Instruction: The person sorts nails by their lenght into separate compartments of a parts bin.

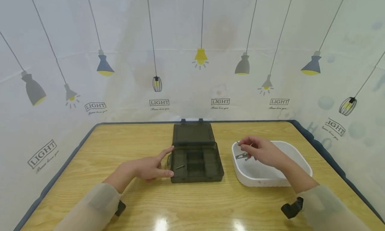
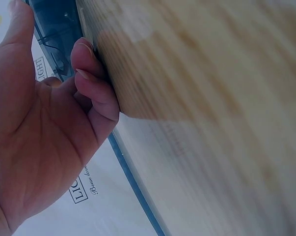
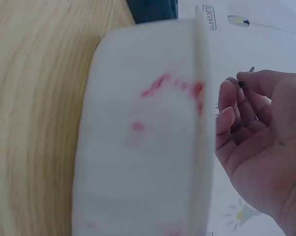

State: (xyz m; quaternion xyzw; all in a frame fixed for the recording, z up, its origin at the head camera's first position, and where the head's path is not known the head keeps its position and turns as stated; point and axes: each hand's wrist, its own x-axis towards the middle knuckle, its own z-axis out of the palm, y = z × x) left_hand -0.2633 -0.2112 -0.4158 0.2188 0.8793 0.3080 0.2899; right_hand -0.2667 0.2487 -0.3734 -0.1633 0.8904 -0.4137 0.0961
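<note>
A dark translucent plastic box (image 1: 195, 179) lies on the table, its lid folded back. My left hand (image 1: 147, 167) is at the box's left side, with the outstretched index finger and thumb against its edge; in the left wrist view the other fingers curl beneath the hand. One screw (image 1: 180, 166) lies in the box's left compartment. Over the left part of a white tub (image 1: 270, 182), my right hand (image 1: 261, 150) pinches a small screw (image 3: 252, 69) between thumb and fingertips. Below those fingers, several metal screws (image 1: 241, 155) lie in the tub.
The wooden table (image 1: 126, 204) ends at a dark blue border (image 1: 135, 122) along the back and sides. Behind it hangs a pale curtain (image 1: 180, 33) printed with lamps. The tub's raised wall stands right of the box, with a strip of table between them.
</note>
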